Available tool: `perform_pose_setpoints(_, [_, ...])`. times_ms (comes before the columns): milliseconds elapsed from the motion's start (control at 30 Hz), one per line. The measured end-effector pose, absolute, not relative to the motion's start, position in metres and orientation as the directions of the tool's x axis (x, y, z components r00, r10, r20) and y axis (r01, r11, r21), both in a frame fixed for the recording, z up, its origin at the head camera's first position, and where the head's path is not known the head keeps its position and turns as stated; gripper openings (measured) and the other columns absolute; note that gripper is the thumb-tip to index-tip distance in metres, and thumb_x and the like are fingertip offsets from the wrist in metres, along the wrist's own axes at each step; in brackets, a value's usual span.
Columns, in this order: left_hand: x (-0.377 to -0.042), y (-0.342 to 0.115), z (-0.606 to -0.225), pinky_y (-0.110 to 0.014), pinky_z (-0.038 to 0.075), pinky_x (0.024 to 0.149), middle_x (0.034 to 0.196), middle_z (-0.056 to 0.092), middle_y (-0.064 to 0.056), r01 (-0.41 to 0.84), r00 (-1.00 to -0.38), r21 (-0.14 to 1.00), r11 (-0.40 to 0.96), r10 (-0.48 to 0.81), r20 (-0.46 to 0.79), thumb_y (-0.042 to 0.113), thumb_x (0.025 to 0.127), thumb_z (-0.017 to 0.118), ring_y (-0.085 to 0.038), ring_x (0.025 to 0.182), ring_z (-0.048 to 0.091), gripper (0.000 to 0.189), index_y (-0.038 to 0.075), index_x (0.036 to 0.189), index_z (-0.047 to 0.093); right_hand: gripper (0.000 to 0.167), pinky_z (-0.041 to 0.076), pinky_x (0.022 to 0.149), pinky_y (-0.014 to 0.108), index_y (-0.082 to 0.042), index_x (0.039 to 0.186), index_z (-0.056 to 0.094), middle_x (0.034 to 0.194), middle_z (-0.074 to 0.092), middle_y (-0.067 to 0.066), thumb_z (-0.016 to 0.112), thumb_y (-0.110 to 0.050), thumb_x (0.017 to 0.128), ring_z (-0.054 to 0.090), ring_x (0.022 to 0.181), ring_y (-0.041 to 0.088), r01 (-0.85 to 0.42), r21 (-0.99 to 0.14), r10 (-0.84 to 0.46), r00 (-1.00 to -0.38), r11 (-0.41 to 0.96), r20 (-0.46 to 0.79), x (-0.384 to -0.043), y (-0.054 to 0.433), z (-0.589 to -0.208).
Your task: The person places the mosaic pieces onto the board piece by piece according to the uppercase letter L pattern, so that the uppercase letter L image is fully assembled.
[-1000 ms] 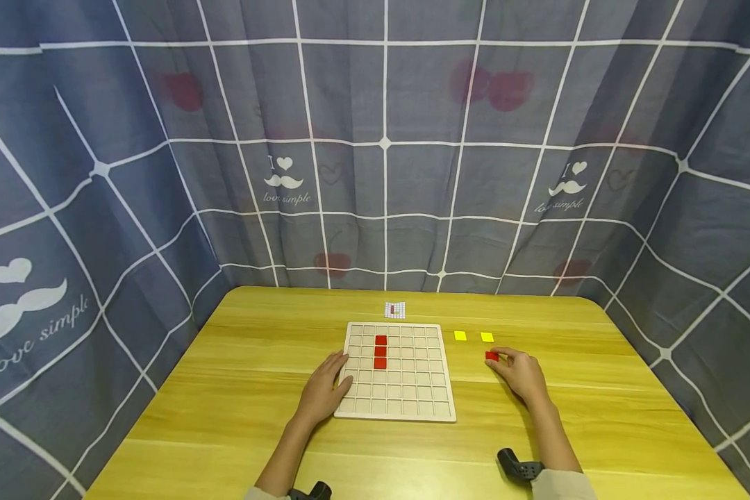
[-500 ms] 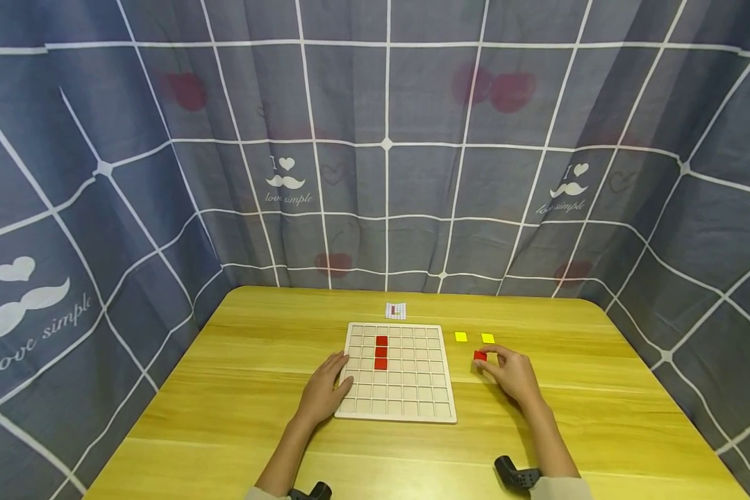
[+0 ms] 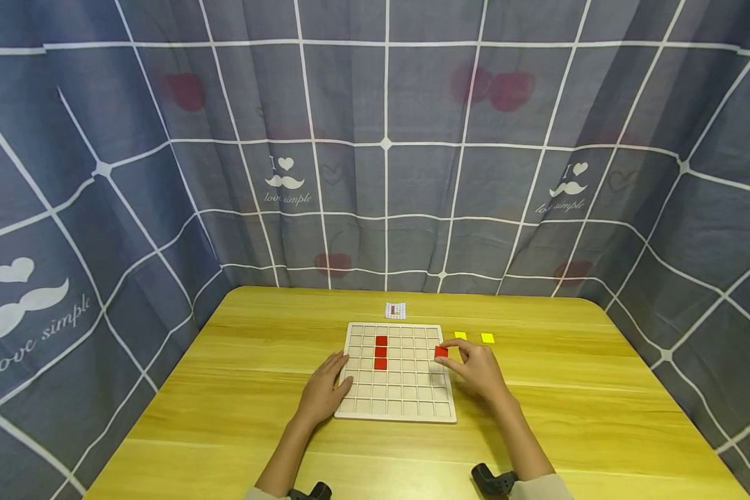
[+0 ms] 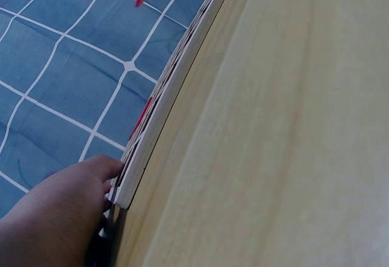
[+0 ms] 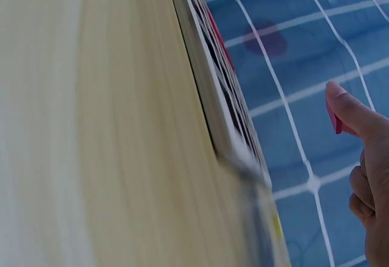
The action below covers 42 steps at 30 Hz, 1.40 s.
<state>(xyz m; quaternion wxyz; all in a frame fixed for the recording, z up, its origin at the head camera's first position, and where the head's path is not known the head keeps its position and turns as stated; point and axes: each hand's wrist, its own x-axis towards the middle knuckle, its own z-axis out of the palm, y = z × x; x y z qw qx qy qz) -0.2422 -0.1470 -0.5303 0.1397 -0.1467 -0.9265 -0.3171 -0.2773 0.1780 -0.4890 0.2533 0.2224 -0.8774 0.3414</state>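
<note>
A pale gridded board point(image 3: 412, 389) lies on the table, with a column of three red square tiles point(image 3: 380, 352) in its cells. My left hand point(image 3: 321, 392) rests at the board's left edge, its fingertips and thumb touching the rim. Between the thumb and fingertips of my right hand point(image 3: 478, 364) a red square tile point(image 3: 441, 352) is pinched above the board's right edge. The right wrist view also shows this red tile point(image 5: 333, 118) held up off the surface by the thumb; the other fingers are curled back.
Two yellow square tiles lie right of the board: one point(image 3: 460, 335) beside my right fingers, the other point(image 3: 487, 338) farther right. Behind the board is a small printed grid card point(image 3: 396, 310). A checked curtain point(image 3: 387, 173) surrounds the wooden table point(image 3: 225, 389).
My right hand has carried the red tile leftward from the table to above the board's right edge. The left hand and the board have stayed put.
</note>
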Motion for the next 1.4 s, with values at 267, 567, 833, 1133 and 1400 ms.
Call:
perform_pose_setpoints(267, [-0.241, -0.146, -0.533, -0.049, 0.029, 0.105, 0.139, 0.044, -0.012, 0.354, -0.921, 0.553, 0.754, 0.176, 0.348, 0.025, 0.091, 0.056, -0.031, 0.13, 0.035, 0.047, 0.002, 0.131, 0.05, 0.028, 0.015, 0.042, 0.015, -0.02, 0.092, 0.071, 0.052, 0.021, -0.018, 0.077, -0.038, 0.071, 0.017, 0.047, -0.003, -0.618, -0.485, -0.286, -0.752, 0.619, 0.594, -0.273, 0.132, -0.49])
perform_pose_setpoints(567, [-0.241, -0.145, -0.531, -0.049, 0.029, 0.105, 0.139, 0.043, -0.011, 0.343, -0.926, 0.557, 0.756, 0.174, 0.335, 0.026, 0.091, 0.056, -0.031, 0.131, 0.033, 0.048, 0.003, 0.132, 0.05, 0.027, 0.014, 0.04, 0.016, -0.018, 0.089, 0.071, 0.05, 0.02, -0.017, 0.079, -0.035, 0.07, 0.015, 0.046, -0.003, -0.654, -0.479, -0.354, -0.738, 0.586, 0.574, -0.27, 0.09, -0.505])
perform_pose_setpoints(833, [-0.242, -0.146, -0.53, -0.049, 0.028, 0.105, 0.14, 0.043, -0.011, 0.343, -0.926, 0.551, 0.761, 0.177, 0.332, 0.026, 0.091, 0.056, -0.03, 0.131, 0.033, 0.048, 0.004, 0.132, 0.05, 0.027, 0.016, 0.037, 0.015, -0.021, 0.09, 0.071, 0.045, 0.021, -0.018, 0.075, -0.041, 0.072, 0.014, 0.043, -0.003, -0.619, -0.489, -0.388, -0.777, 0.614, 0.496, -0.272, 0.071, -0.518])
perform_pose_setpoints(1133, [-0.242, -0.146, -0.528, -0.049, 0.028, 0.105, 0.139, 0.043, -0.012, 0.344, -0.927, 0.551, 0.761, 0.18, 0.329, 0.025, 0.091, 0.056, -0.031, 0.131, 0.034, 0.047, 0.003, 0.132, 0.05, 0.029, 0.023, 0.04, 0.016, -0.019, 0.09, 0.071, 0.045, 0.027, -0.018, 0.075, -0.042, 0.073, 0.019, 0.044, -0.001, -0.58, -0.482, -0.386, -0.808, 0.657, 0.446, -0.273, 0.07, -0.526])
perform_pose_setpoints(1400, [-0.242, -0.147, -0.527, -0.049, 0.028, 0.105, 0.14, 0.042, -0.011, 0.338, -0.929, 0.552, 0.762, 0.178, 0.323, 0.026, 0.091, 0.055, -0.031, 0.131, 0.033, 0.048, 0.003, 0.132, 0.049, 0.028, 0.025, 0.041, 0.018, -0.019, 0.09, 0.07, 0.046, 0.03, -0.016, 0.074, -0.041, 0.073, 0.021, 0.045, 0.0, -0.602, -0.461, -0.394, -0.789, 0.652, 0.471, -0.274, 0.069, -0.529])
